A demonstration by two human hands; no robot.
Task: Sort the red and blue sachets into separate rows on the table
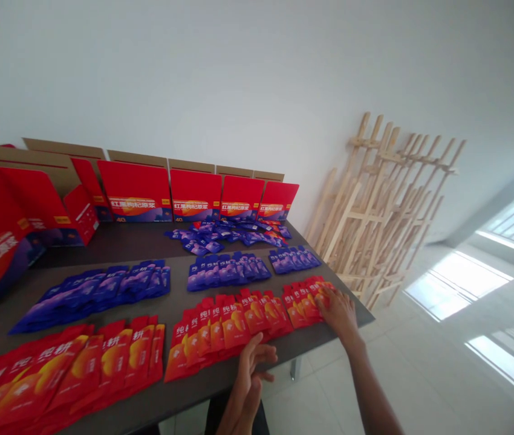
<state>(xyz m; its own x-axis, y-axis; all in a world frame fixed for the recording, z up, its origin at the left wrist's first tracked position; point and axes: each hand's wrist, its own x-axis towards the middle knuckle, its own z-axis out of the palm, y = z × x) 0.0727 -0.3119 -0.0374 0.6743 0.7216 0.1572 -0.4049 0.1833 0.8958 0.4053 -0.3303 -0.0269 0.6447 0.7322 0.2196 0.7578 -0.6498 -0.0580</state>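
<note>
Red-and-orange foil sachets (305, 302), fanned in a row at the dark tabletop's (116, 241) 4 o'clock corner, lie under the right hand (339, 312), fingers spread flat. Left hand (248, 368) hovers open at 6 o'clock; blue sachets (227, 270) beyond.

- A dark table (103, 241) stands against a white wall (239, 72).
- Blue pouches (98, 293) lie fanned out in rows across the middle of the table, with a looser heap (227, 232) further back.
- Red boxes (135, 191) with brown cardboard flaps stand open in a line along the table's far edge.
- Wooden easels (384, 199) lean folded against the wall to the right of the table.
- Pale floor tiles (456, 338) carry bright patches of sunlight.
</note>
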